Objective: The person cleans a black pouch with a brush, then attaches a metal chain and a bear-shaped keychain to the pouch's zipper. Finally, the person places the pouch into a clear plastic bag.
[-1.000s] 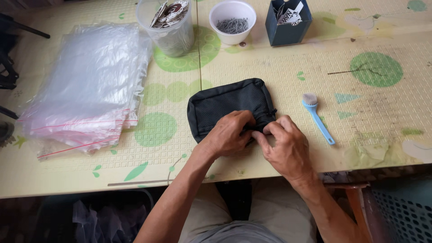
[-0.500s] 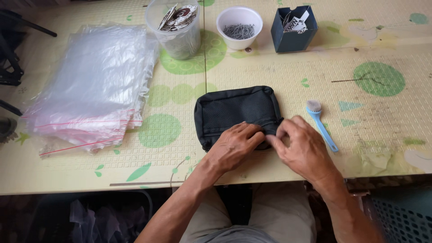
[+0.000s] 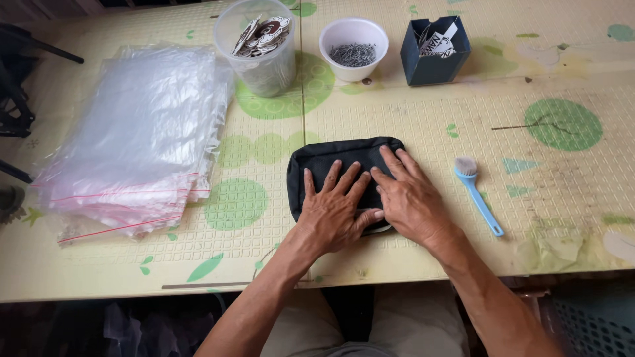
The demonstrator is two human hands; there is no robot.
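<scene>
Bag stack (image 3: pixel 132 139): clear zip bags, at the table's left edge.
Your left hand (image 3: pixel 334 211): now flat, fingers spread, on the black pouch (image 3: pixel 331 162) at the front-middle; holds nothing.
Your right hand (image 3: pixel 410 198): pinching before, now also pressing flat.
Blue brush (image 3: pixel 477 195): just right, untouched.

You have one view only, from the camera on your head, looking steeply down and forward over the table (image 3: pixel 463 264) from its near edge. It sits close enough that your forearms rise from the bottom of the frame and your lap shows below the table edge. The far containers reach the top edge.
</scene>
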